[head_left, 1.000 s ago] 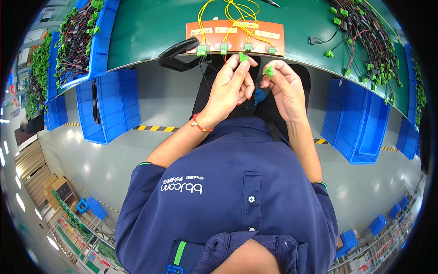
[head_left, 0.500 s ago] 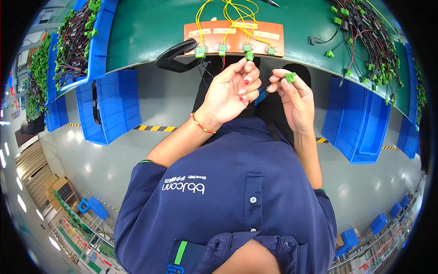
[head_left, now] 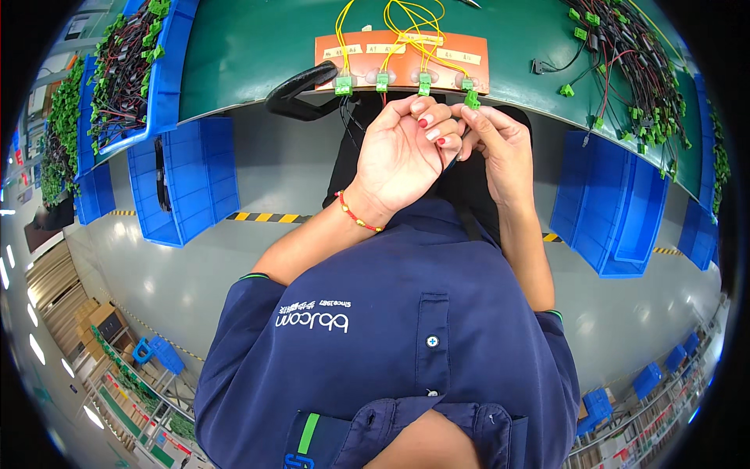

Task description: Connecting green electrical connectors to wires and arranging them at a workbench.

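Observation:
An orange board [head_left: 359,69] lies at the near edge of the green table, with yellow wires [head_left: 391,27] running from a row of green terminal connectors [head_left: 382,81] along its front. My right hand [head_left: 504,152] pinches a small green connector [head_left: 472,99] between thumb and finger, close against the rightmost connector [head_left: 467,83] on the board. My left hand [head_left: 406,156] is palm up with curled fingers, just below the third connector [head_left: 424,84] and beside my right fingers. Whatever its fingertips hold is hidden.
A black curved handle-like piece [head_left: 301,94] juts over the table edge at left. Piles of dark cables with green connectors lie at right [head_left: 637,78] and in a blue bin [head_left: 173,70] at left. Blue bins [head_left: 187,184] [head_left: 609,203] stand below on both sides.
My right hand has moved left and up, bringing its green connector to the rightmost one on the board. My left hand has shifted slightly right, away from the third connector.

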A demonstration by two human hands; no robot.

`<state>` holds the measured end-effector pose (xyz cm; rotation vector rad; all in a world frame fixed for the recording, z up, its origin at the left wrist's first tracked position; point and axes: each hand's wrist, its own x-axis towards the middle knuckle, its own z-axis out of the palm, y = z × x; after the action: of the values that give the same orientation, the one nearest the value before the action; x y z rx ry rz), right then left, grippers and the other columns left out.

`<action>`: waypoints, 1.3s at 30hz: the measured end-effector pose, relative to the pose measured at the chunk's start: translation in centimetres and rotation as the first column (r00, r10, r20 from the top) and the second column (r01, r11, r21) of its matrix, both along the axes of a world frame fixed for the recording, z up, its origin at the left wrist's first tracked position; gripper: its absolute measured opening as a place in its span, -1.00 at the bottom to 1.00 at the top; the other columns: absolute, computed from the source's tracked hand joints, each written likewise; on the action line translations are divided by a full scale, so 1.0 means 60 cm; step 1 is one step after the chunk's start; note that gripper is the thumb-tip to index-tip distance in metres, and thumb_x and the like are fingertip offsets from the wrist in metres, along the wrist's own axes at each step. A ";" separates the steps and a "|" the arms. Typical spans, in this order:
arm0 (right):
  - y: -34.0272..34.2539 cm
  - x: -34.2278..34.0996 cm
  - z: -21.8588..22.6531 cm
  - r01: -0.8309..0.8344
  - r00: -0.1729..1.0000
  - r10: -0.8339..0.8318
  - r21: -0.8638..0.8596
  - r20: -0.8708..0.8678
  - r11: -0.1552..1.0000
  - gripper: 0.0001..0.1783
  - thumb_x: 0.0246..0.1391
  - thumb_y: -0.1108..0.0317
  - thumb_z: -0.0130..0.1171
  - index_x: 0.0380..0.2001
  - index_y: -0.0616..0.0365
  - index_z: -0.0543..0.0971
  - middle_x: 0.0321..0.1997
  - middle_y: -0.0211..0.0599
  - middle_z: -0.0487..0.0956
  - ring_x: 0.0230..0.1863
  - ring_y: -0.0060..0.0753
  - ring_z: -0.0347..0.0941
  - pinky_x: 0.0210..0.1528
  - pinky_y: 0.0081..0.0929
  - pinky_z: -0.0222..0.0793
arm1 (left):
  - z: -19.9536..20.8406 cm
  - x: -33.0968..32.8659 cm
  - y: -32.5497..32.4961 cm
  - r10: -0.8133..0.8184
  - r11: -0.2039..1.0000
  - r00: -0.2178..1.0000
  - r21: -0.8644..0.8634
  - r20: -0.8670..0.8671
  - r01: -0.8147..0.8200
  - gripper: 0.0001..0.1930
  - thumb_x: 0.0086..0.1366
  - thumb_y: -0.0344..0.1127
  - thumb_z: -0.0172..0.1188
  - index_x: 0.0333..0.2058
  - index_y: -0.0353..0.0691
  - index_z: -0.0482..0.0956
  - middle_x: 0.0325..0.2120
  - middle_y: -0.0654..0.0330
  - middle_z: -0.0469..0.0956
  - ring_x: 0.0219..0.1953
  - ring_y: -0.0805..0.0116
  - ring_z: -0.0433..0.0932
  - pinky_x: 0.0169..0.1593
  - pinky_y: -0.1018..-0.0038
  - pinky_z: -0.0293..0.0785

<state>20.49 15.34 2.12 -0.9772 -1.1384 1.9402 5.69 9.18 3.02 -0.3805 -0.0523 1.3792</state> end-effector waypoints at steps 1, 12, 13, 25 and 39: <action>0.000 0.000 0.001 -0.001 1.000 0.001 0.000 0.001 1.000 -0.74 0.25 0.34 0.16 -0.20 0.36 0.66 -0.47 -0.35 0.58 -0.59 -0.65 0.43 -0.49 -0.71 0.31 | 0.001 0.000 0.004 -0.007 1.000 1.000 -0.003 0.014 0.007 -0.75 0.43 -0.26 -0.19 -0.45 -0.18 0.31 -0.52 0.25 0.26 -0.42 0.38 0.24 -0.23 0.41 0.29; -0.001 -0.004 0.016 -0.002 0.988 -0.022 0.160 0.151 0.987 -0.76 0.22 0.33 0.19 -0.44 0.30 0.63 -0.59 -0.41 0.55 -0.66 -0.73 0.35 -0.58 -0.72 0.23 | 0.004 -0.004 0.012 0.005 0.999 1.000 -0.046 -0.023 -0.006 -0.79 0.39 -0.33 -0.19 -0.46 -0.20 0.29 -0.55 0.29 0.22 -0.48 0.43 0.17 -0.30 0.46 0.23; -0.003 -0.007 0.017 -0.005 0.988 -0.020 0.161 0.150 0.987 -0.76 0.22 0.33 0.19 -0.44 0.30 0.63 -0.59 -0.41 0.55 -0.66 -0.73 0.35 -0.58 -0.72 0.23 | -0.005 -0.011 0.008 -0.034 0.999 0.993 0.008 -0.113 0.035 -0.80 0.41 -0.31 -0.18 -0.35 -0.24 0.37 -0.50 0.27 0.29 -0.44 0.42 0.25 -0.24 0.44 0.29; -0.005 -0.024 0.021 0.051 0.961 -0.126 0.291 0.248 0.955 -0.78 0.19 0.37 0.19 -0.45 0.30 0.64 -0.62 -0.44 0.54 -0.61 -0.77 0.38 -0.54 -0.74 0.26 | 0.018 -0.050 -0.111 0.135 0.947 -0.137 0.168 -0.981 -0.274 -0.67 0.41 -0.40 0.04 0.11 -0.36 0.35 -0.35 0.20 0.49 -0.36 0.50 0.46 -0.21 0.53 0.44; -0.006 -0.026 0.007 0.081 0.967 -0.156 0.336 0.203 0.938 -0.80 0.22 0.38 0.17 -0.42 0.29 0.64 -0.57 -0.48 0.55 -0.56 -0.78 0.38 -0.50 -0.75 0.26 | -0.064 -0.065 -0.133 -0.211 0.862 -0.343 -0.339 -0.916 0.376 -0.75 0.48 -0.30 -0.03 -0.12 -0.31 0.58 -0.38 0.27 0.56 -0.31 0.55 0.49 -0.12 0.56 0.46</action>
<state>18.91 14.95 2.57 -1.0746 -1.4400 1.5086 1.79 1.21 -0.84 0.9793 1.3438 0.6930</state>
